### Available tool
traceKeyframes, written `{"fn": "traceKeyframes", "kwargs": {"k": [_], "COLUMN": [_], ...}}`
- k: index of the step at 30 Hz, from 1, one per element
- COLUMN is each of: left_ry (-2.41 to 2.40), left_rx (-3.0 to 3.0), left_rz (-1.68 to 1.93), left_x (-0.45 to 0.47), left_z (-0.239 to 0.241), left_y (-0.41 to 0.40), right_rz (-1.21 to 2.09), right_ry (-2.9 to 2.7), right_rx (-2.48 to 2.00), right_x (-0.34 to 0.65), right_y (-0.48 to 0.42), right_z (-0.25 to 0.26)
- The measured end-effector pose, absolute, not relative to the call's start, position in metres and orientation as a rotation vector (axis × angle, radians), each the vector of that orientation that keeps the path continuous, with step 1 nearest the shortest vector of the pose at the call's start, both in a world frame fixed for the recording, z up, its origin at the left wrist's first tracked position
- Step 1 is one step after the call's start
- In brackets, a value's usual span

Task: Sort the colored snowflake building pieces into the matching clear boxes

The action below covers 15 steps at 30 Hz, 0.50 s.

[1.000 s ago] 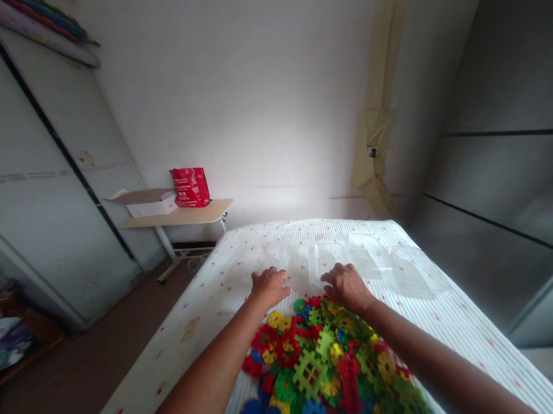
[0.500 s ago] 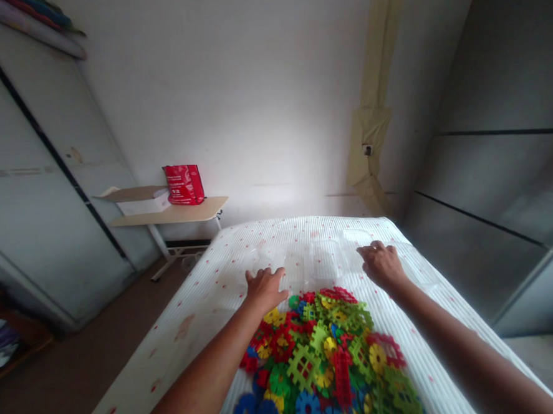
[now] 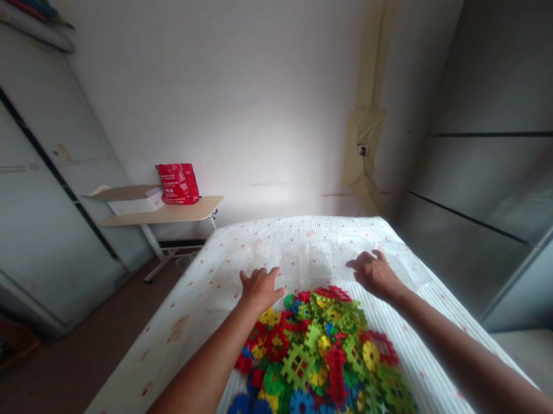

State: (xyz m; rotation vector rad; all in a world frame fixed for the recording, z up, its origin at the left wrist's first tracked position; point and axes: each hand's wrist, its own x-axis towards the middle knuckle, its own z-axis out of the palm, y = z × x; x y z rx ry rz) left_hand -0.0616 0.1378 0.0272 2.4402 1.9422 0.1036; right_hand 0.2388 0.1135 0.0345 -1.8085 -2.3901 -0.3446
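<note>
A heap of plastic interlocking pieces [image 3: 314, 361], red, green, yellow and blue, lies on a white, red-flecked bed cover [image 3: 173, 357]. My left hand [image 3: 261, 289] reaches past the heap's far left corner, open, with fingers spread and nothing visible in it. It is just in front of a clear plastic container [image 3: 261, 256]. Beyond the heap's right side, my right hand [image 3: 373, 275] is held palm down, fingers apart and holding nothing I can see. Other see-through containers stand close to it: a middle one [image 3: 321, 257] and a right one [image 3: 404, 265]. Their outlines are faint.
Against the back wall on the left, a small wheeled table [image 3: 187, 211] carries a red bag [image 3: 178, 183] and a white box [image 3: 136, 203]. Grey cabinets flank the bed, one left [image 3: 32, 203] and one right [image 3: 485, 175]. A wall socket [image 3: 362, 150] sits above the bed's far end.
My right hand has moved slightly left and down, away from the far-right clear container. My left hand keeps nearly the same pose. The whole view has shifted a little.
</note>
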Motion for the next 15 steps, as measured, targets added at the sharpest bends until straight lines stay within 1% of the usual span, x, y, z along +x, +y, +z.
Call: {"fn": "traceKeyframes", "kwargs": {"k": [11, 15], "left_ry": [1.974, 1.957], "left_rx": [2.452, 2.492], "left_rz": [0.069, 0.135], "left_x": [-0.067, -0.067], "left_z": [0.036, 0.039], "left_y": [0.134, 0.128], "right_rz": [-0.27, -0.286], "right_ry": [-2.393, -2.391], "right_rx": [-1.807, -1.813], "right_x": [0.24, 0.241], "right_y": [0.097, 0.098], "right_z": [0.036, 0.033]}}
